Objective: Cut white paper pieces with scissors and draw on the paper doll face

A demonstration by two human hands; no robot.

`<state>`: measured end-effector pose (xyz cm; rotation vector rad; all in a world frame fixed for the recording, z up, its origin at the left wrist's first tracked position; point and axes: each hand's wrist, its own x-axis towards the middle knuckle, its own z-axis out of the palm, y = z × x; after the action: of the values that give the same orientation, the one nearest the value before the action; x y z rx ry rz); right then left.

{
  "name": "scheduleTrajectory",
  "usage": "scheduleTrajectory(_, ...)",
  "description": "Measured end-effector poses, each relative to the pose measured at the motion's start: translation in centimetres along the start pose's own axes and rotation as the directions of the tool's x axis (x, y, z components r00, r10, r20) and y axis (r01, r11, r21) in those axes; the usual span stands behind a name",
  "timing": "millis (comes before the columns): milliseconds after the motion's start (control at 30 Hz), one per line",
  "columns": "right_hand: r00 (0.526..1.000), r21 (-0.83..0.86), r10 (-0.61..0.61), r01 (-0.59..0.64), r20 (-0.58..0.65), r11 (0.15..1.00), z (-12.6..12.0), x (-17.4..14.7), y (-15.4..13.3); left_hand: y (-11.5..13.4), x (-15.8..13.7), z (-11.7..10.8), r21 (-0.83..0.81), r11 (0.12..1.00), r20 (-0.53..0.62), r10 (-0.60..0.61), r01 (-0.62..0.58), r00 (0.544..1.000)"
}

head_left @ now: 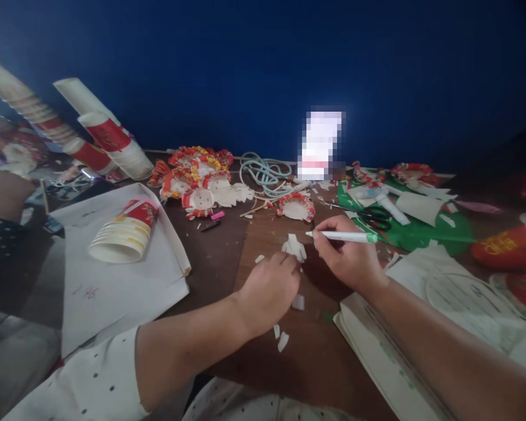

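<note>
In the middle of the brown table, a small white paper cutout (293, 245) lies flat. My left hand (272, 287) reaches over its lower edge; the fingers are bent together and press it, their tips partly hidden. Just to the right, my right hand (346, 254) is closed around a white marker (350, 236) with a green end. The marker's tip points left, close beside the cutout and a little apart from it. Small white paper scraps (283, 341) lie below my left hand.
Paper cups (123, 237) rest on a white box lid (83, 316) at left. Red-trimmed paper figures (199, 181), pale blue cord (267, 173) and a pixelated bright screen (319, 146) are at the back. Scissors (374, 218) lie on green sheet (456, 234). Another person's arm (4, 196) shows far left.
</note>
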<state>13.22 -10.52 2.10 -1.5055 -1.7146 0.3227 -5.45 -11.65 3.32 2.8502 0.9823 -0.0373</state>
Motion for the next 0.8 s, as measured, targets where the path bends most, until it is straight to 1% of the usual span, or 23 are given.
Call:
scheduleTrajectory(100,1.000,-0.041,-0.005,0.006,0.025,0.999,0.19,-0.38,0.11,0.05,0.22,0.26,0.028,0.999,-0.006,0.018,-0.018,1.000)
scheduleTrajectory(233,0.999,-0.087,-0.016,0.020,0.044,0.996,0.44,-0.64,0.21,-0.01,0.17,0.09,0.052,0.999,-0.017,0.012,-0.012,1.000)
scheduleTrajectory(500,0.991,-0.122,-0.068,0.082,0.118,0.989,0.82,-0.83,0.32,0.19,0.02,0.31,0.011,1.000,-0.063,-0.007,0.007,0.998)
scheduleTrajectory(800,0.989,-0.136,-0.083,0.100,0.125,0.986,0.99,-0.79,0.37,0.14,0.21,0.26,0.005,1.000,-0.053,-0.010,0.010,0.999)
